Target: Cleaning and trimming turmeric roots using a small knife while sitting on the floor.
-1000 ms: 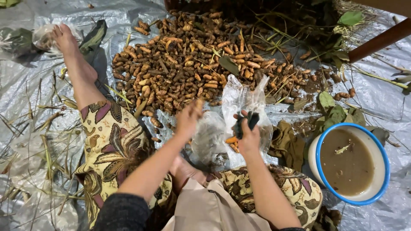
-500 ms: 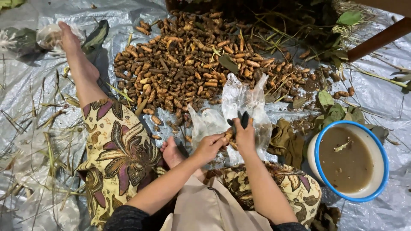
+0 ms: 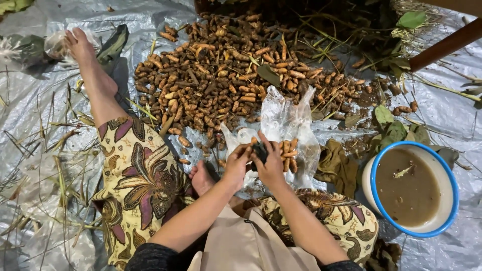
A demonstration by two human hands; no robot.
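The left hand (image 3: 237, 161) and right hand (image 3: 271, 161) meet in front of the person's lap, just at the mouth of a clear plastic bag (image 3: 288, 123) that stands crumpled on the grey tarp (image 3: 40, 150). The left grip is pressed together, pinching a small orange-brown root (image 3: 247, 148) at its fingertips; the right grip is closed around a small dark thing (image 3: 259, 151) (too small to tell what it is), with the fingers touching the bag's edge. Inside the bag, a few more roots (image 3: 288, 150) lie just beside the right hand. Beyond the bag, a wide heap of the same roots (image 3: 226, 75) spreads over the tarp, mixed with green stems and leaves. To the right, well apart from the hands, sits a white bowl with a blue rim (image 3: 454, 175), filled with muddy brown water. Between bowl and bag lies a crumpled brown leaf (image 3: 336, 163). The person sits on the tarp in patterned floral trousers (image 3: 135, 180), the left leg stretched out so the bare foot (image 3: 80, 45) reaches the upper left, the other foot tucked just beside the left hand. Dry stalks are scattered on the tarp at the left.
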